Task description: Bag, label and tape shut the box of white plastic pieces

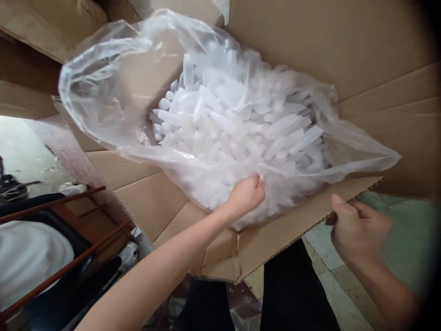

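Observation:
A large open cardboard box stands before me, lined with a clear plastic bag. Many small white translucent plastic tubes or bottles fill the bag; their exact kind is unclear. My left hand is closed in a fist on the near side of the bag, pinching its film. At the right, my right hand grips the edge of the near box flap, thumb on top and fingers folded beneath it. The bag's mouth gapes wide toward the upper left.
Left of the box is a reddish-brown frame, with a person in a white top beside it. Tall cardboard flaps rise at the far right. Floor tiles and my dark-trousered legs show below.

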The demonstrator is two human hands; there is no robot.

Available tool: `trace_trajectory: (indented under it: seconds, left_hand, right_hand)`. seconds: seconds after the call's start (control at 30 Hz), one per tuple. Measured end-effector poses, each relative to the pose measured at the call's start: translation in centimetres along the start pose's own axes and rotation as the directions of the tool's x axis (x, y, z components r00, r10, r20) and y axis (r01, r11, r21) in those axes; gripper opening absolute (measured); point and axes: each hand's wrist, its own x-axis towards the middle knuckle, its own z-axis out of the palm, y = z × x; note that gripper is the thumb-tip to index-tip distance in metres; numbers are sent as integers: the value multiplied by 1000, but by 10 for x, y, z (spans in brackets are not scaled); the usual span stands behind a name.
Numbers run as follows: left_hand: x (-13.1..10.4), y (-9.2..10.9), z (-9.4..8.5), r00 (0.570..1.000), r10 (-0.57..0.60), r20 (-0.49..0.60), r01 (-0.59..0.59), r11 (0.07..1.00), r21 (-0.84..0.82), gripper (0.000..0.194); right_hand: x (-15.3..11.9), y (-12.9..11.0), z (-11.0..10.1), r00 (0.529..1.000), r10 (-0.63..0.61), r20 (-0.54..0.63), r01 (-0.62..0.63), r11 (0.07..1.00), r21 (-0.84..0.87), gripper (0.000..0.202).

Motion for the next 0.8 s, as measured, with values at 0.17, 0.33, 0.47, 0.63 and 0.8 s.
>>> trace_trajectory:
  seconds: [0.17, 0.33, 0.47, 0.63, 0.8]
  left_hand:
    - [-65, -7, -35, 996, 88, -25, -77, 954, 290, 44]
    - [-147, -63, -24, 921, 113, 374, -300, 817, 492, 60]
    - [-176, -79, 8, 909, 79, 409, -311, 781, 541, 54]
    - [-172, -62, 15, 925, 263, 276, -361, 834, 416, 36]
    - [-127, -87, -100, 824, 351, -445, -136, 884, 447, 29]
  right_hand:
    - [-5, 9, -39, 997, -48, 55, 58, 975, -214, 48]
    - [-9, 8, -58, 992, -58, 115, 92, 944, -318, 56]
    - [8, -13, -15, 985, -7, 174, 46, 975, -218, 53]
    - [44, -29, 81, 944, -122, 305, 224, 918, -328, 43]
    - [51, -14, 117, 945, -163, 283, 304, 755, -581, 47]
